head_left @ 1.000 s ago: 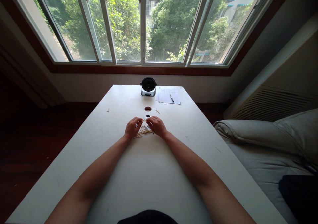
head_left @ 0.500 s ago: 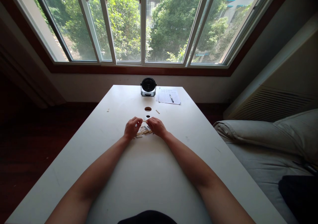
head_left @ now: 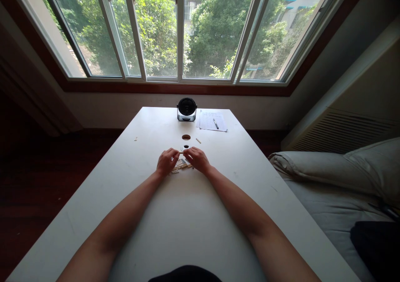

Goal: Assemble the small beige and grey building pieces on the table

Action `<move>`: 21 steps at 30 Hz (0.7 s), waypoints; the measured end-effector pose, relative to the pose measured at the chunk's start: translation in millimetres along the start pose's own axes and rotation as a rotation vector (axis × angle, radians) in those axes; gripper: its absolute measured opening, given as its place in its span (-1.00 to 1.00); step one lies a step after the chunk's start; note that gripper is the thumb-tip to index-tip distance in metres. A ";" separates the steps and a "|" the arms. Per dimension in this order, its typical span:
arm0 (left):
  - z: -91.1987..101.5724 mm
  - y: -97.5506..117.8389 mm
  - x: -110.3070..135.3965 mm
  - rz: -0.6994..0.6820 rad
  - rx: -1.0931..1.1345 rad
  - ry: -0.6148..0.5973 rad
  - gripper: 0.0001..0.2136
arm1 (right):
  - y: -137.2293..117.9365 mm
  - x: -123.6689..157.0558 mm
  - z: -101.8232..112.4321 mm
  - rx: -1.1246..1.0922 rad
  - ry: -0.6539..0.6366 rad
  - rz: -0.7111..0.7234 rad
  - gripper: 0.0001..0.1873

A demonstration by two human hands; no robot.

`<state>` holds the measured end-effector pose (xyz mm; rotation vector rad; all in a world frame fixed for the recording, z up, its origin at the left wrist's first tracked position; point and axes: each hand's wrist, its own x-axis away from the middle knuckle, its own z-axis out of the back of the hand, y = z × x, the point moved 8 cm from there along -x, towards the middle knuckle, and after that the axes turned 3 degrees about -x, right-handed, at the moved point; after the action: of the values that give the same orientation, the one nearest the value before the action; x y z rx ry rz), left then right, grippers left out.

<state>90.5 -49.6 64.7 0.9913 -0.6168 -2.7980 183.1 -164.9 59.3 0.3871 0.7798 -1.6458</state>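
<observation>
Between the fingertips of both hands is a small, thin, tan wooden-looking piece (head_left: pixel 181 152), its ends covered by the fingers. My left hand (head_left: pixel 167 160) pinches its left end, and my right hand (head_left: pixel 196 158) pinches the right end. Just below the hands lies a small heap of flat tan pieces (head_left: pixel 181 165) with notches or holes, partly hidden by the fingers. One short notched strip (head_left: pixel 198 141) lies apart beyond my right hand. Another tiny tan piece (head_left: pixel 136 138) lies far to the left on the white table (head_left: pixel 184 215).
A small black fan-like device (head_left: pixel 186 108) stands at the table's far edge. Beside it are papers (head_left: pixel 208 120) with a pen (head_left: pixel 216 123) on top. A round hole (head_left: pixel 186 137) pierces the tabletop, with a ring-shaped disc (head_left: pixel 184 147) nearer. A cushioned seat (head_left: pixel 325 171) is at right.
Both hands stay almost in place. The held piece now shows as a straighter, level strip between the fingertips, and the left fingers have shifted slightly.
</observation>
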 end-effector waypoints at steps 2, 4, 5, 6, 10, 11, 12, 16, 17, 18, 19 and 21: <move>-0.8 0.0 0.2 -0.004 -0.003 -0.011 -0.82 | -0.2 -0.2 -0.2 0.006 0.002 0.000 -0.89; -0.8 0.2 0.2 -0.007 -0.004 -0.015 -0.82 | -0.3 -0.4 -0.1 0.011 0.002 -0.002 -0.86; -0.5 0.5 0.1 -0.008 -0.003 -0.014 -0.82 | -0.4 -0.5 0.0 0.011 0.000 -0.004 -0.85; -0.1 0.8 0.0 -0.009 -0.001 -0.011 -0.82 | -0.5 -0.6 -0.1 0.011 -0.004 -0.004 -0.83; 1.5 1.9 -0.3 -0.008 0.021 -0.003 -0.83 | -2.2 -0.9 -1.5 -0.001 -0.031 0.013 -0.79; 1.8 2.4 -0.4 -0.010 0.025 -0.002 -0.83 | -2.5 -0.9 -1.7 -0.003 -0.034 0.016 -0.78; 2.3 3.0 -0.4 -0.014 0.026 0.000 -0.83 | -2.4 -0.9 -1.9 -0.003 -0.035 0.017 -0.77; 3.6 5.6 -0.1 -0.036 0.009 0.007 -0.84 | -0.7 -0.7 -1.8 0.003 -0.030 0.000 -0.75; 3.6 5.8 0.0 -0.038 0.003 0.005 -0.84 | -0.3 -0.6 -1.7 0.003 -0.028 -0.003 -0.76; 3.2 5.8 0.1 -0.038 -0.002 0.000 -0.83 | 0.0 -0.4 -1.4 0.002 -0.025 -0.007 -0.77; 2.8 5.6 0.2 -0.037 -0.006 -0.005 -0.83 | 0.3 -0.3 -1.1 0.000 -0.021 -0.009 -0.79; 1.7 5.1 0.4 -0.037 -0.011 -0.016 -0.81 | 0.7 0.0 -0.1 -0.007 -0.007 -0.012 -0.83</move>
<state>88.9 -53.8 67.7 0.9898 -0.5909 -2.8413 183.7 -164.9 59.1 0.3721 0.7843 -1.6543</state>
